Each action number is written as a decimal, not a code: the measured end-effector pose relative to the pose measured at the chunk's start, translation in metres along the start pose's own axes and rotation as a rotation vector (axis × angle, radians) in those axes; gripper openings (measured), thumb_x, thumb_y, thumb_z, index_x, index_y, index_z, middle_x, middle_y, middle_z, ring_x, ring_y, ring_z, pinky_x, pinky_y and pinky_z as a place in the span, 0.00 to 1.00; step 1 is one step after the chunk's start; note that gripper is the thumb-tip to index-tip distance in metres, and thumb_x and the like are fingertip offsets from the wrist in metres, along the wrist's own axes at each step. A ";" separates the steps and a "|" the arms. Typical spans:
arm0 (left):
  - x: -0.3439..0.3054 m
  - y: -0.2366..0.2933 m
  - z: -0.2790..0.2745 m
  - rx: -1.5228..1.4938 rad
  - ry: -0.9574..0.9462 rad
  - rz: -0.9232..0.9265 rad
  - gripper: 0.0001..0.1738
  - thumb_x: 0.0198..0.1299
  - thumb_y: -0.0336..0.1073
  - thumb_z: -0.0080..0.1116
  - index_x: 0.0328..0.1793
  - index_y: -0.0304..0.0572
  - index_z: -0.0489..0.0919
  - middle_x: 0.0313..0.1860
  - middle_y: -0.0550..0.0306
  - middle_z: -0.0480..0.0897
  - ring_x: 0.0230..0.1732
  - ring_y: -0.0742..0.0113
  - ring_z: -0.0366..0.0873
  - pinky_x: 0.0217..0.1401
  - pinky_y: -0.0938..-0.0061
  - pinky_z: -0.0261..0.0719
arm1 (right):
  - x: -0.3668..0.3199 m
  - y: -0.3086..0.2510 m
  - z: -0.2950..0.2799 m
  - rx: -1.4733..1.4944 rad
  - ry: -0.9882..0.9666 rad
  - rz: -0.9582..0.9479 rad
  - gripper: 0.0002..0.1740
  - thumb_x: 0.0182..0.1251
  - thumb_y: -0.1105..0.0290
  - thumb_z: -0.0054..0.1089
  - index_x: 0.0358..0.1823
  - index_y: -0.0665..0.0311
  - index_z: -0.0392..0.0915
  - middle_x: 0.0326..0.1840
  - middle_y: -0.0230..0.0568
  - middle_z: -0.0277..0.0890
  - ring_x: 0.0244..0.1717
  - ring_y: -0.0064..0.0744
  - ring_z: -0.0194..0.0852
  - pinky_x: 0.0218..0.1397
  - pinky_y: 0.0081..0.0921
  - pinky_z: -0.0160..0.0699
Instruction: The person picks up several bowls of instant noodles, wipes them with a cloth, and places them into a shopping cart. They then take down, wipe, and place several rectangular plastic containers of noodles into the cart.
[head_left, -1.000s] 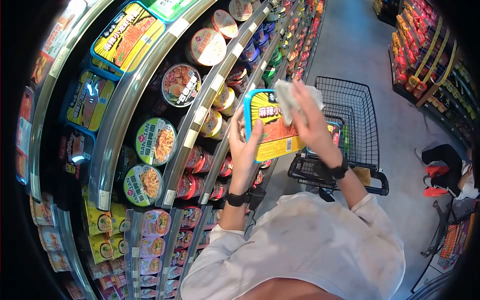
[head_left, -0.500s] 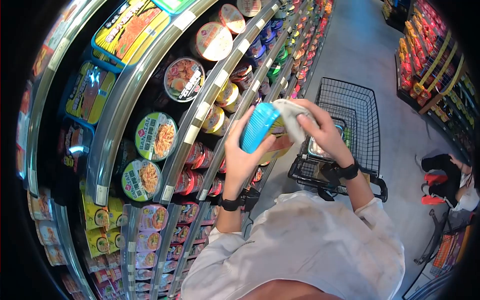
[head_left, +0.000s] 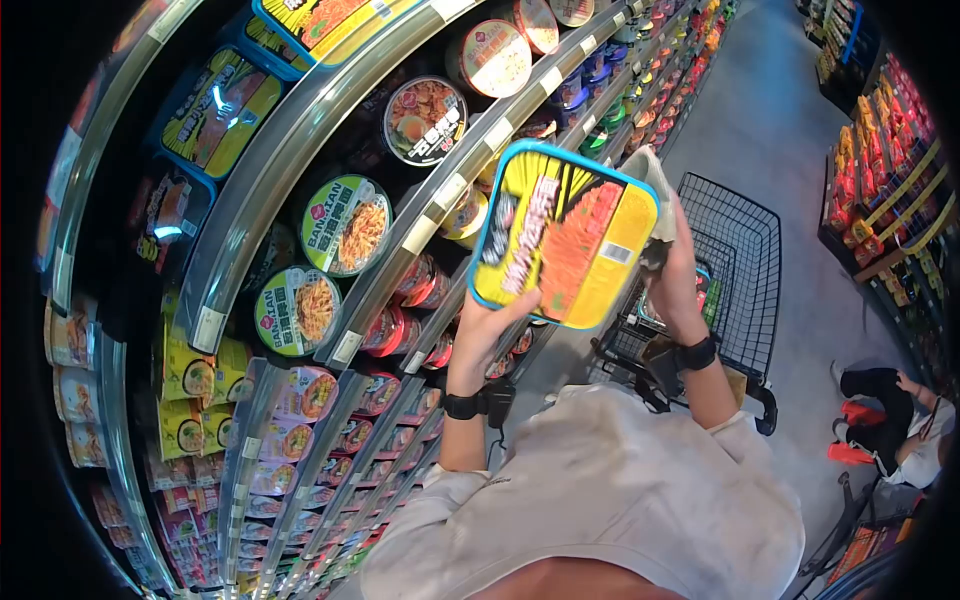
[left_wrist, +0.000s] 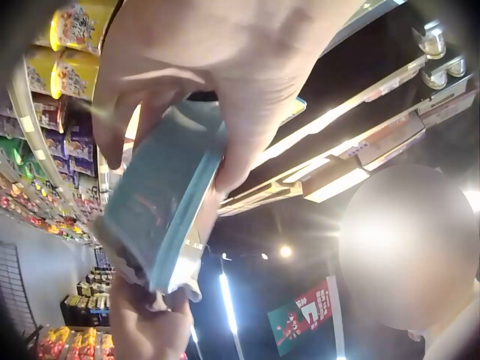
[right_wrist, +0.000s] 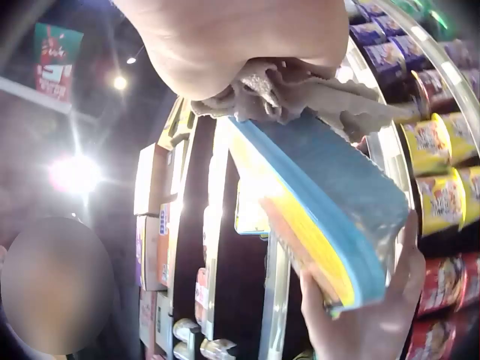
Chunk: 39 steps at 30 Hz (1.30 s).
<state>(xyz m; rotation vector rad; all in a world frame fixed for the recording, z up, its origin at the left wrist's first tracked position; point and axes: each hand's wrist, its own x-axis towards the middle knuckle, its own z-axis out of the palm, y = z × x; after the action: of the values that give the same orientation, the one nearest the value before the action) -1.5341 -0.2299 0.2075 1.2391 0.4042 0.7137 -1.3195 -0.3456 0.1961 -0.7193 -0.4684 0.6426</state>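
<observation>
A blue-rimmed food box (head_left: 567, 235) with a yellow and red printed lid is held up before the shelves, its lid towards the head camera. My left hand (head_left: 481, 335) grips its lower left corner, the thumb on the lid. At the right side, my right hand (head_left: 677, 285) holds a grey cloth (head_left: 650, 205) against the box's edge. The left wrist view shows the blue side of the box (left_wrist: 169, 187) between the left thumb and fingers. In the right wrist view the cloth (right_wrist: 300, 97) is bunched under the right hand (right_wrist: 247, 37), touching one end of the box.
Shelves of noodle bowls (head_left: 347, 225) and boxes run along the left. A black wire cart (head_left: 735, 270) stands beyond the right hand, with a package inside. At the right are a snack display (head_left: 880, 170) and a crouching or seated person (head_left: 890, 410).
The box has turned from its blue side back to its lid facing the head camera, tilted differently. The cloth has moved from over the box to its right edge. The head view has shifted.
</observation>
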 end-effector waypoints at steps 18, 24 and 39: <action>0.013 -0.021 0.008 0.109 0.067 -0.029 0.33 0.59 0.31 0.74 0.67 0.34 0.68 0.61 0.51 0.79 0.57 0.67 0.80 0.60 0.71 0.79 | -0.017 0.002 -0.010 -0.203 -0.013 0.040 0.27 0.83 0.65 0.41 0.78 0.67 0.58 0.75 0.40 0.65 0.73 0.28 0.64 0.75 0.26 0.61; 0.026 -0.033 0.030 -0.372 0.102 0.004 0.27 0.71 0.44 0.61 0.68 0.36 0.69 0.60 0.55 0.80 0.59 0.65 0.80 0.62 0.67 0.80 | -0.055 0.054 -0.010 -0.536 -0.175 -0.048 0.29 0.83 0.72 0.37 0.80 0.73 0.50 0.81 0.46 0.55 0.81 0.32 0.51 0.81 0.27 0.49; 0.039 -0.041 0.031 -0.153 0.117 0.095 0.39 0.74 0.39 0.57 0.83 0.38 0.50 0.75 0.48 0.65 0.70 0.66 0.67 0.72 0.69 0.66 | -0.036 -0.012 -0.025 -0.530 -0.249 0.039 0.32 0.81 0.67 0.50 0.80 0.69 0.54 0.73 0.39 0.67 0.68 0.22 0.66 0.69 0.22 0.65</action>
<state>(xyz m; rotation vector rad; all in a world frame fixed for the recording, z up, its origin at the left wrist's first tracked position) -1.4750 -0.2315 0.1813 1.0803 0.3810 0.8847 -1.3259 -0.3881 0.1819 -1.1571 -0.8742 0.6535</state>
